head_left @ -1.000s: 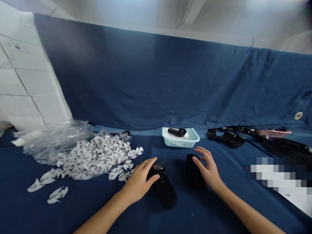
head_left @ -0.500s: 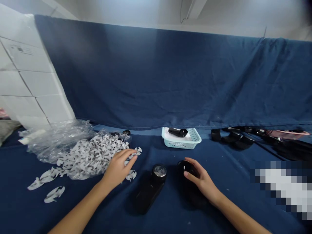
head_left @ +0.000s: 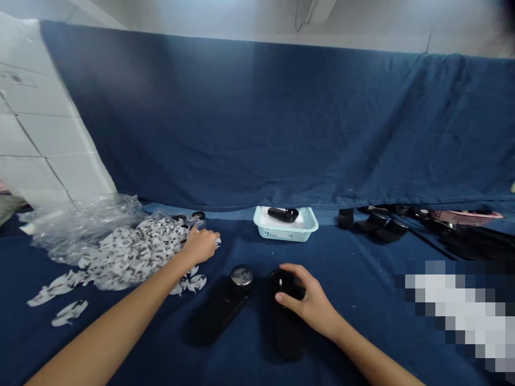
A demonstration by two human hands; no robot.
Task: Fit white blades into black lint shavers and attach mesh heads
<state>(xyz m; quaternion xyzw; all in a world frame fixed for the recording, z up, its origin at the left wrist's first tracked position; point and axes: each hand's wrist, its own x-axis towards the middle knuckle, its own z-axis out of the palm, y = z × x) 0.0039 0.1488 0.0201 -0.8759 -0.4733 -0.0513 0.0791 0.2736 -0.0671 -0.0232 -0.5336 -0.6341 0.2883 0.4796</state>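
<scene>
My left hand (head_left: 202, 245) is at the right edge of a pile of grey-white plastic pieces (head_left: 134, 249), its fingers bent over a piece; whether it grips anything is hidden. My right hand (head_left: 309, 300) has thumb and fingers around the round head of a black device (head_left: 288, 335), which lies on the blue cloth with a small white tip inside its open head. Between my hands lies a second black device (head_left: 221, 308) with a shiny silver round head. Several loose grey-white pieces (head_left: 189, 282) lie below my left hand.
A light blue basket (head_left: 285, 234) holding a black device stands at the back, before a blue curtain (head_left: 249, 123). Clear plastic bags (head_left: 88, 225) lie at left. Black parts (head_left: 378, 226) and a pink basket (head_left: 464, 217) are at back right. A pixelated pale patch covers the lower right.
The view has shifted slightly right. My left hand has moved up and away over the pieces, its fingers now more bent. My right hand remains around the black device's head.
</scene>
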